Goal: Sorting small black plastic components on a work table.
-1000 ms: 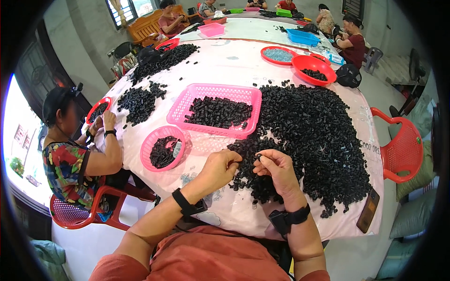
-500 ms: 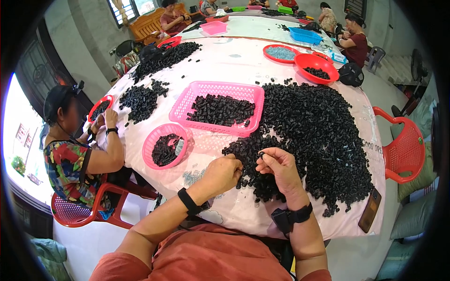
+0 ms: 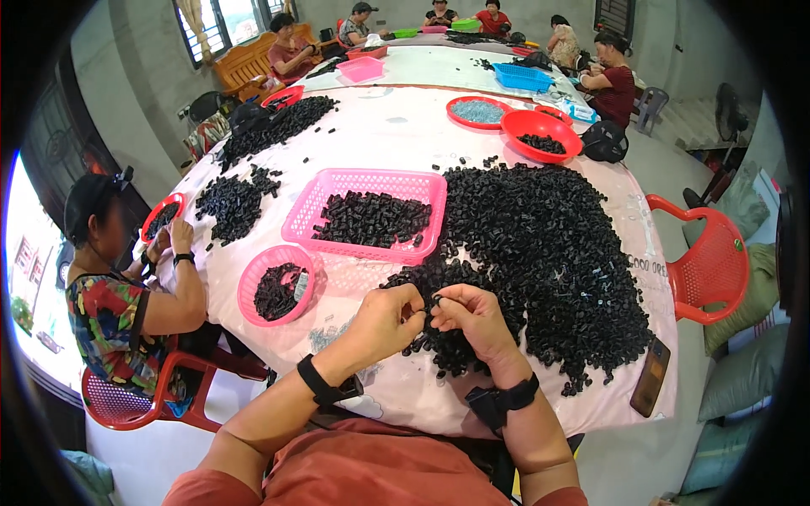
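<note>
My left hand point(image 3: 384, 322) and my right hand point(image 3: 475, 320) are close together over the near edge of a large heap of small black plastic parts point(image 3: 548, 253). Between the thumb and forefinger of the right hand is one small black plastic part point(image 3: 436, 300). The left fingers are pinched just beside it, and whatever they hold is too small or hidden to make out. Beyond my left hand stands a pink rectangular basket point(image 3: 291, 226) with more black parts inside. A round pink basket point(image 3: 246, 297) nearer to me contains thin black pieces and a pale grey item.
A phone point(image 3: 649, 377) lies at the table's right edge, near a red chair point(image 3: 713, 268). Red bowls point(image 3: 564, 145) and a blue basket point(image 3: 523, 79) stand farther back. A co-worker point(image 3: 110, 291) sits at the left; several others sit around the far end.
My hands have come closer together, the left fingers now beside the black part in the right. The view has tilted up and turned slightly right, so the table appears lower and farther left.
</note>
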A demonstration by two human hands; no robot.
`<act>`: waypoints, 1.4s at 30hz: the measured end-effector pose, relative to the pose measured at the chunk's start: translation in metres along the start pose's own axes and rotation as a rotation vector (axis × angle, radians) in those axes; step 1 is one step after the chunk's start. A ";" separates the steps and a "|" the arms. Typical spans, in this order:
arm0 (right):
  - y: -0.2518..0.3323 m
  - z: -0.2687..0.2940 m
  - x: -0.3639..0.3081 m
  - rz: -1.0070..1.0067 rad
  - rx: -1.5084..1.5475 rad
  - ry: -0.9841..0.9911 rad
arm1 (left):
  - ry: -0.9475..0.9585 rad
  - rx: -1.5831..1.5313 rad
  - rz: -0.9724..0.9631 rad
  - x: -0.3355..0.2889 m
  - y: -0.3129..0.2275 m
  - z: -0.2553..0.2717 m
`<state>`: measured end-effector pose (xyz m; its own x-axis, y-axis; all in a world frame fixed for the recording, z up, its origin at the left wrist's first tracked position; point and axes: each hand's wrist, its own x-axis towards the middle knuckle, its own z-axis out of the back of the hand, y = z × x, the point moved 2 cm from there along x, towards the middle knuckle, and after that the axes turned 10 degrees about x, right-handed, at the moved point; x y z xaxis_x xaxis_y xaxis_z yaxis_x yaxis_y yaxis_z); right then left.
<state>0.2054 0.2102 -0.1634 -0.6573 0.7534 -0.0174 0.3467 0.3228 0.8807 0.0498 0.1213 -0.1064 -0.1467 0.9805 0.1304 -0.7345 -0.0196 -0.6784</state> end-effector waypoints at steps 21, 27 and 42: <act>-0.002 0.002 0.000 -0.028 0.025 0.063 | -0.152 -0.038 -0.211 0.013 -0.005 0.002; 0.001 0.000 -0.001 -0.039 0.047 0.061 | -0.183 -0.017 -0.220 0.013 -0.003 -0.003; 0.002 0.000 -0.002 -0.034 0.074 0.080 | -0.193 -0.050 -0.183 0.012 -0.005 -0.003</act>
<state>0.2072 0.2097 -0.1622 -0.7199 0.6940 -0.0058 0.3702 0.3911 0.8426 0.0534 0.1338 -0.1032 -0.1411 0.9114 0.3865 -0.7274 0.1694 -0.6650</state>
